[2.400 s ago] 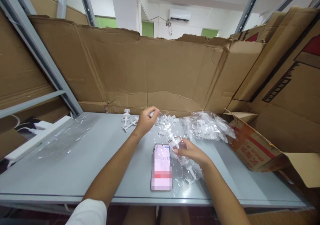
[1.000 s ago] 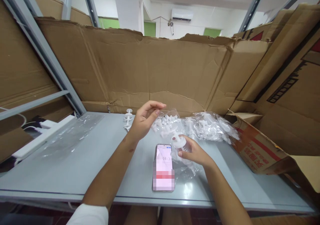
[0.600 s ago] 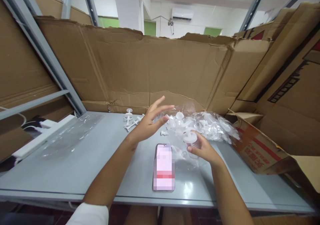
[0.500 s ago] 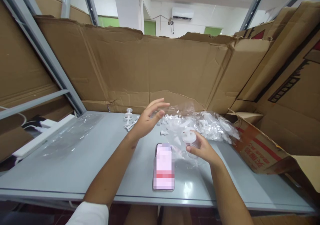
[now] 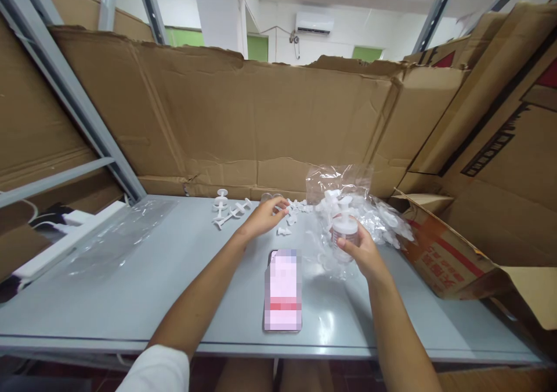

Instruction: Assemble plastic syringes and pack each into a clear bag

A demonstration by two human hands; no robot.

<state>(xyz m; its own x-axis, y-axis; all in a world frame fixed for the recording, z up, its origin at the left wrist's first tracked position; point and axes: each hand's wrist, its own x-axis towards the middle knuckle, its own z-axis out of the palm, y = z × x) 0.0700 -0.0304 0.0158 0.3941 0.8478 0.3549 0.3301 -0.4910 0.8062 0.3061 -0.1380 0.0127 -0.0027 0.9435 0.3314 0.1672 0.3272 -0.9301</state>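
In my right hand (image 5: pixel 363 250) is a transparent plastic cylinder (image 5: pixel 344 235) with a white top and printed lines on its side, held upright with thumb and fingers around it. My left hand (image 5: pixel 263 215) reaches over the table, its fingers apart and nothing visible in them. Its fingertips are beside several small white plastic pieces (image 5: pixel 296 207). Behind the cylinder lies a transparent plastic bag (image 5: pixel 374 215) filled with white parts. White plunger-like parts (image 5: pixel 230 213) lie left of my left hand, one of them upright. Round transparent pieces (image 5: pixel 267 196) show partly behind that hand.
A phone (image 5: pixel 282 290) lies on the grey table (image 5: pixel 174 299) between my forearms. Flat plastic film (image 5: pixel 117 235) and a white power strip (image 5: pixel 65 244) are at left. An opened cardboard box (image 5: pixel 448 253) stands at right. Cardboard sheets (image 5: pixel 261 113) wall the back.
My left hand has come down toward the small white pieces. My right hand has shifted slightly right with the cylinder, now more upright. The bag's upper film has moved right and stands higher.
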